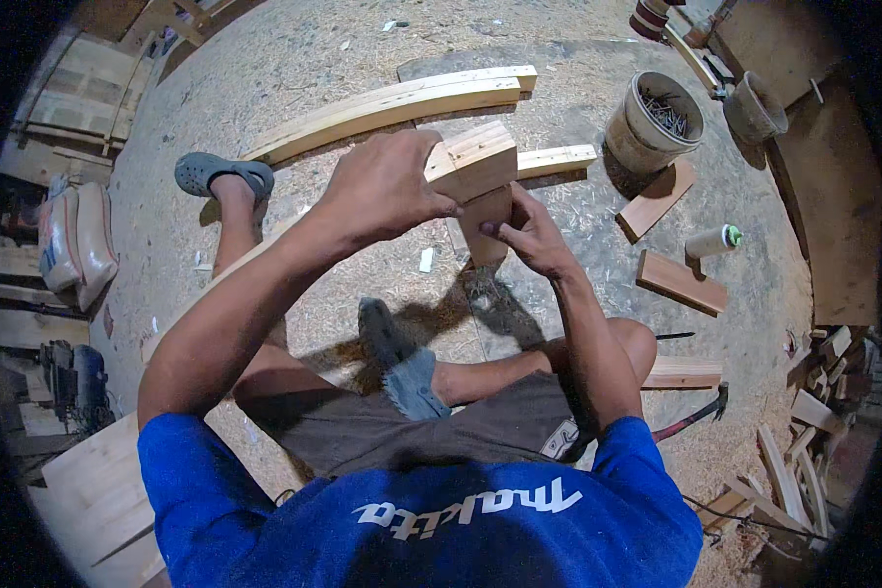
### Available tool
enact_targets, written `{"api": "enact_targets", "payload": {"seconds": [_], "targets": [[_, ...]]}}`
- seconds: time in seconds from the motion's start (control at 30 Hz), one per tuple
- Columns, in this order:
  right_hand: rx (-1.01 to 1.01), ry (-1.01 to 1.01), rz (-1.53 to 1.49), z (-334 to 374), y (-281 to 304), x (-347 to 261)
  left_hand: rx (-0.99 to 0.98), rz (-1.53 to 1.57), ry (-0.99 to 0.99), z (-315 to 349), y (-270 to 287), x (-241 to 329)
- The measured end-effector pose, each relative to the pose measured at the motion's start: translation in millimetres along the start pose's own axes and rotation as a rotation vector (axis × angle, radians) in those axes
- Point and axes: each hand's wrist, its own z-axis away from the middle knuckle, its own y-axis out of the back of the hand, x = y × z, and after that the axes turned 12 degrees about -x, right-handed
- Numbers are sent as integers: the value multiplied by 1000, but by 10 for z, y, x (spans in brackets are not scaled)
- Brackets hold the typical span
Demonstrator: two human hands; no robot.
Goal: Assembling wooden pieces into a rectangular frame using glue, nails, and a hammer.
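Note:
Both my hands are raised in front of me around pieces of wood. My left hand (387,184) is wrapped over the left end of a pale wooden block (478,157), thumb underneath. Just below and touching it is a darker reddish wooden piece (485,218), pointing down toward the floor. My right hand (534,235) pinches this piece from its right side, with the thumb on the near face. Whether the two pieces are joined I cannot tell. Behind them a short pale wooden bar (559,160) lies on the floor.
Long pale beams (382,108) lie ahead. To the right are a bucket of nails (647,127), reddish wooden boards (683,282), a bottle with a green cap (712,241) and a hammer (691,416). Scrap wood (804,461) is piled at far right, sacks (76,235) at left.

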Motion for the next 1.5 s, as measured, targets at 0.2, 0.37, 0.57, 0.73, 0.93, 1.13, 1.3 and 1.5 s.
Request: {"api": "enact_targets", "payload": {"seconds": [0.2,0.37,0.57,0.73,0.93,1.13,1.3,1.5], "targets": [[-19,15,-79,3,-83,-279,-67,29,38,-21,-5,15],[3,105,-101,2,-114,-303,-31,-3,25,-19,-13,30],[0,180,-48,-41,-59,-229,-8,63,-16,-40,-60,-41],[-4,151,26,-33,-49,-196,-62,41,15,-30,-60,-43],[31,230,-99,8,-99,-258,-58,34,1,-35,-95,-10],[396,392,-384,-5,-347,-598,29,-103,-24,-16,-155,43],[455,464,-480,6,-433,-533,98,-281,-9,56,-151,287],[436,445,-490,-16,-411,-437,57,-349,33,64,-159,281]]}}
